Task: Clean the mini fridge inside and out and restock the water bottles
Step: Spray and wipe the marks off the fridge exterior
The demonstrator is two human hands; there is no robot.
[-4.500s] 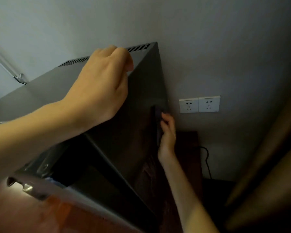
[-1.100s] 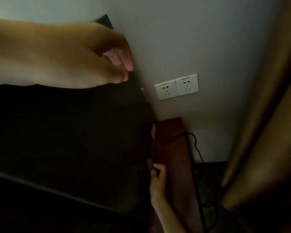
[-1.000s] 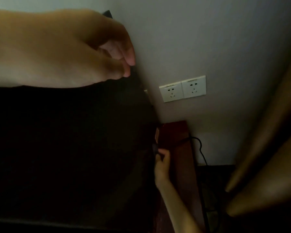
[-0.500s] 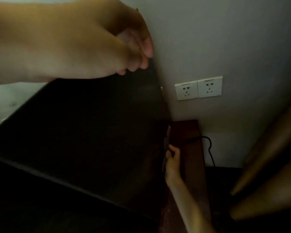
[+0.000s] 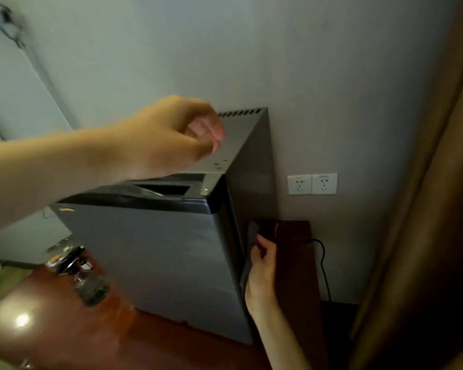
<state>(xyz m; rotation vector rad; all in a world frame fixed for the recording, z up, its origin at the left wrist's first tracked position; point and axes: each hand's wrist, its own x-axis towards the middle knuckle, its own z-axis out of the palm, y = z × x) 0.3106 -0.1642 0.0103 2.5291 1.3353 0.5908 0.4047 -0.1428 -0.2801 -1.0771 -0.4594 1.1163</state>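
The dark grey mini fridge (image 5: 155, 249) stands on a reddish wooden table (image 5: 72, 340) against the wall, its door closed and facing me. My left hand (image 5: 169, 134) hovers over the fridge's top with its fingers curled and nothing in them. My right hand (image 5: 261, 273) is low on the fridge's right side, holding a dark cloth (image 5: 250, 241) against that side panel. No water bottles can be made out for certain.
A blurred clear glass object (image 5: 80, 276) stands on the table left of the fridge. A double wall socket (image 5: 312, 184) is right of the fridge, a black cable (image 5: 322, 265) hangs below it. A brown curtain (image 5: 422, 209) fills the right edge.
The view has pulled back, so the fridge's front and top now show. My left hand has come off the fridge's top rear edge. My right hand stays low on the right side with the cloth.
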